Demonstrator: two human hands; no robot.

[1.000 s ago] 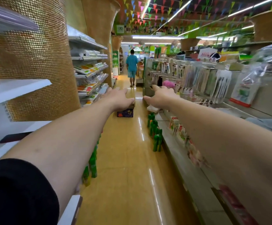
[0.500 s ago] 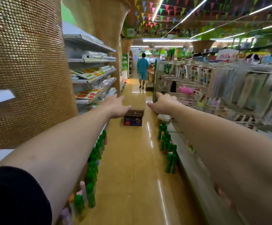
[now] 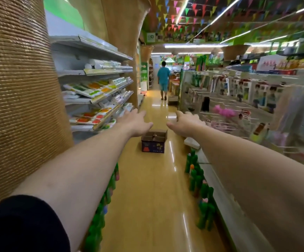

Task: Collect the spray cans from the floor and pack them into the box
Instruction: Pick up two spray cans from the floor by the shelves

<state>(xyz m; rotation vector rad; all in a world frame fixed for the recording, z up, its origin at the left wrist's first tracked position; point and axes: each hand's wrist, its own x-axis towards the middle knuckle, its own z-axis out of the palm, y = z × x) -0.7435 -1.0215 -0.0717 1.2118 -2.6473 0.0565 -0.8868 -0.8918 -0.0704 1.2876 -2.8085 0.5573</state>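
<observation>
An open cardboard box (image 3: 154,141) with dark printed sides stands on the aisle floor ahead of me. Green spray cans line both sides of the aisle: one row (image 3: 201,193) along the base of the right shelf, another row (image 3: 100,220) along the left, partly hidden by my left arm. Both my arms are stretched out forward. My left hand (image 3: 137,121) is held out empty, fingers relaxed, above and left of the box. My right hand (image 3: 184,122) is also empty and relaxed, above and right of the box. Neither hand touches anything.
A woven golden pillar (image 3: 20,99) and white shelves (image 3: 96,91) of packaged goods stand on the left. Racks of hanging goods (image 3: 238,106) fill the right. A person in blue (image 3: 163,77) walks away down the aisle, beside a second carton (image 3: 173,100).
I have moved forward along the aisle: the box and both rows of cans appear nearer and larger. My arms stay stretched out with empty hands.
</observation>
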